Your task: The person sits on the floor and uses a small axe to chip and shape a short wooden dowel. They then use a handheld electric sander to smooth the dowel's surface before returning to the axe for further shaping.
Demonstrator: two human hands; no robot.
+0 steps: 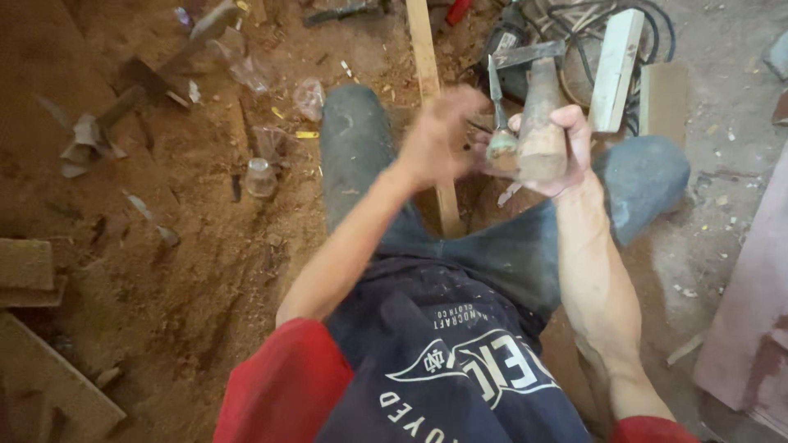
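Head view, looking down over our lap. We are sitting on a floor [164,271] covered in reddish sawdust, our knees in dark jeans spreading to either side of a pale wooden slat [429,90] that is running away from us between the legs.

Our right hand [552,148] is clenching around the thick wooden handle of a hammer [540,115], its flat metal head pointing left at the top. The same hand is also gripping a slim chisel [497,115] with a rounded grip, its narrow blade standing upright just beside the hammer handle. Both tools are being held above the gap between the knees.

Our left hand [439,135] is blurring with motion just beside the chisel grip; we cannot tell whether it is grasping anything or hanging loose.

Beyond the right hand, a pale wooden block [617,70] is lying next to a coil of black cable [591,25]. To the left, a small clear jar [261,176] and scraps of crumpled clear plastic [309,97] are resting on the sawdust, well apart from the hands.
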